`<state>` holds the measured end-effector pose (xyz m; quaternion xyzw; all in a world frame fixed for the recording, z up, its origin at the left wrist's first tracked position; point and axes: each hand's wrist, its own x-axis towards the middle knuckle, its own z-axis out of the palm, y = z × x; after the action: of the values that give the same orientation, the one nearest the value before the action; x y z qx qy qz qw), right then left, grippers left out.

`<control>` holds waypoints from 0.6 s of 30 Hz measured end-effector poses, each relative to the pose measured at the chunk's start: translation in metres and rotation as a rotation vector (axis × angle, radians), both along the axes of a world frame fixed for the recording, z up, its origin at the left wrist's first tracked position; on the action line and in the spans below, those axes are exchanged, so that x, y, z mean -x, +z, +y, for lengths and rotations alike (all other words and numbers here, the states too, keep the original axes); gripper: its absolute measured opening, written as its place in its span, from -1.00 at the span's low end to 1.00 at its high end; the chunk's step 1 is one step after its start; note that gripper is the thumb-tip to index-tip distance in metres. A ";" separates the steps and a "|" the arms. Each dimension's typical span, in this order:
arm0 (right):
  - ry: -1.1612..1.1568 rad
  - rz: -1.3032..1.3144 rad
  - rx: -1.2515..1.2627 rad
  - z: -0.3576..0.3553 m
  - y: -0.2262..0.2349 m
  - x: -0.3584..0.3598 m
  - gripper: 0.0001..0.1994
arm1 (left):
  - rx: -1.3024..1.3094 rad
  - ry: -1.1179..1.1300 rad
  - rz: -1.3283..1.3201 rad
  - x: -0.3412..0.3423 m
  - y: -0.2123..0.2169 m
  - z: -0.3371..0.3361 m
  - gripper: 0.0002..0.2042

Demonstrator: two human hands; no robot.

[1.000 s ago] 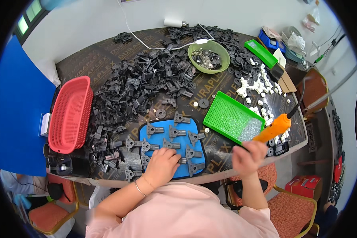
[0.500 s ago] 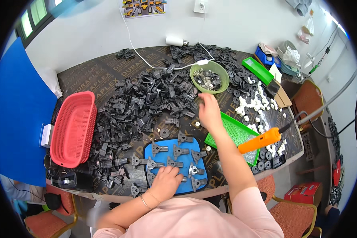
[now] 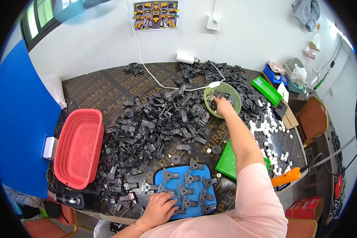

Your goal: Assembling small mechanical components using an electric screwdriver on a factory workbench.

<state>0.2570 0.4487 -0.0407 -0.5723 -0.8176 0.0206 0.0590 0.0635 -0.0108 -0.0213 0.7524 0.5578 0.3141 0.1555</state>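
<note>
Reaching farther than before, the right hand (image 3: 225, 108) dips into the bowl (image 3: 237, 99). The left hand (image 3: 158, 209) rests among black parts (image 3: 185, 191) on the blue mat (image 3: 181, 169); I can't tell whether either grips anything.

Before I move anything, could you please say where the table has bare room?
Patterned tabletop shows at the back left, between the red perforated basket, the wall and the black plastic heap; a smaller patch lies between the blue mat, green perforated tray and right sleeve. Crowded: heap, mat, and around the white pieces.
</note>
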 end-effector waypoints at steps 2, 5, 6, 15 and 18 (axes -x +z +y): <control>0.033 0.026 -0.033 0.004 -0.002 -0.002 -0.59 | -0.014 0.008 -0.019 0.000 -0.002 0.005 -0.74; 0.029 0.089 -0.006 0.009 -0.004 -0.007 -0.74 | -0.022 0.017 -0.044 -0.001 -0.001 0.007 -0.75; 0.013 0.143 -0.025 0.014 -0.007 -0.013 -0.81 | -0.020 0.016 -0.051 -0.002 0.000 0.008 -0.75; -0.110 0.635 0.144 0.003 0.033 -0.033 -0.81 | -0.035 0.100 -0.173 0.000 0.006 0.004 -0.78; -0.022 0.975 0.348 -0.048 0.078 -0.014 -0.80 | 0.101 0.184 -0.497 -0.001 0.008 0.003 -0.80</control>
<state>0.2705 0.4006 0.0373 -0.5064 -0.6734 0.4198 0.3375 0.0643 -0.0073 -0.0132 0.5895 0.5836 0.4736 0.2959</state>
